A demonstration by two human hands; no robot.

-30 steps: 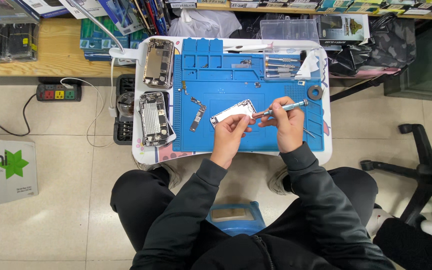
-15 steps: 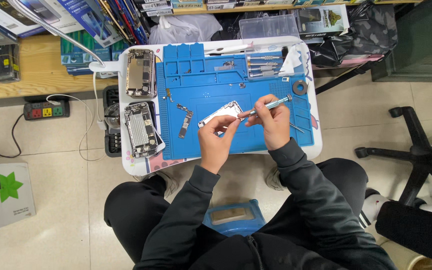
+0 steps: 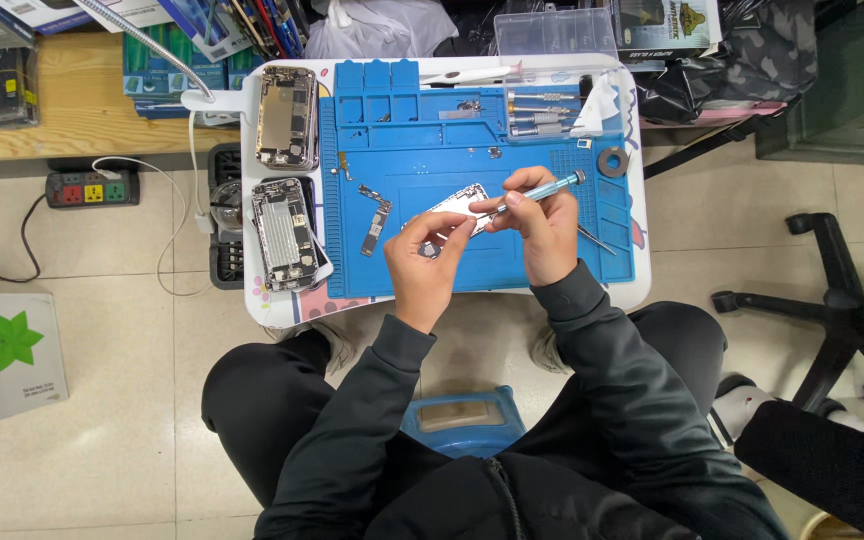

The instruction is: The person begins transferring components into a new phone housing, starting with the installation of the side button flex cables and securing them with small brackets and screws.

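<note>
Shifted lower and toward centre of view since half a second ago, both hands and counter (image 3: 642,290), with the grip much the same. Left hand (image 3: 430,268) with fingers (image 3: 452,232) clamped on the lower edge of a thin silver phone part (image 3: 455,203), held just above the blue work mat (image 3: 472,160). Right hand (image 3: 544,232) pinched shut around a slim blue screwdriver (image 3: 549,189), tip resting at the part's right end. Probably light, stiff and easily bent or scratched; best held by the edges, as now. Left of the mat, two opened phone bodies (image 3: 286,116), (image 3: 284,233); on the mat, a narrow metal bracket (image 3: 376,232); near its right edge, tweezers (image 3: 598,239).
</note>
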